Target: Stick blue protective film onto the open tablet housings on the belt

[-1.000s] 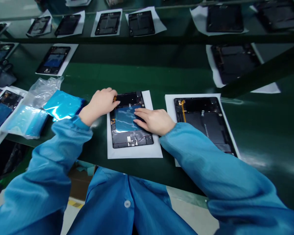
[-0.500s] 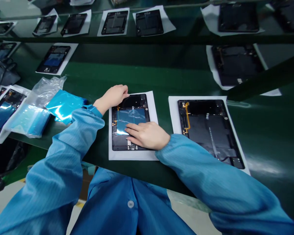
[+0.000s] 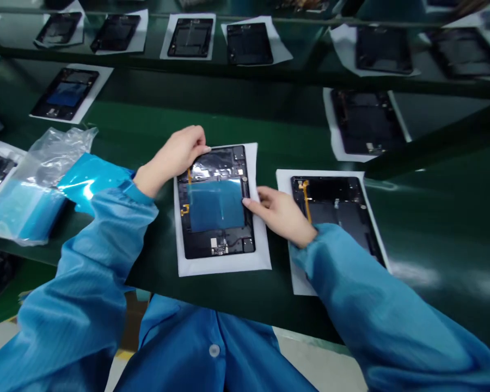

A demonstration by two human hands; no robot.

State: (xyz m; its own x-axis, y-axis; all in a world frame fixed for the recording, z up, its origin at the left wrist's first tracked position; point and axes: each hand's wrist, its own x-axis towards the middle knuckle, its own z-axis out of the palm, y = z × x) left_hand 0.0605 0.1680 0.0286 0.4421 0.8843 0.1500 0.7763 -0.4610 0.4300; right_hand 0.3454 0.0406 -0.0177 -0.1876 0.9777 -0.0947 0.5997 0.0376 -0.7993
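Gripping the top-left corner of the opened tablet (image 3: 216,202) with curled fingers: left hand (image 3: 175,158) | right hand (image 3: 280,213) pinches the tablet's right edge | tablet lies flat on a white sheet (image 3: 224,264), green belt (image 3: 147,125) beneath | second tablet (image 3: 335,209) just right | blue film packs (image 3: 44,190) left.

At the centre of the frame a black rectangular opened tablet (image 3: 215,201) carries a glossy blue film panel (image 3: 216,206) and a thin orange flex strip (image 3: 185,193), lying on a white paper sheet (image 3: 222,264). The desk (image 3: 147,125) is dark green. Both sleeves (image 3: 102,256) are bright blue with fine stripes. At left, clear plastic bags (image 3: 53,155) hold shiny cyan-blue sheets (image 3: 90,177)
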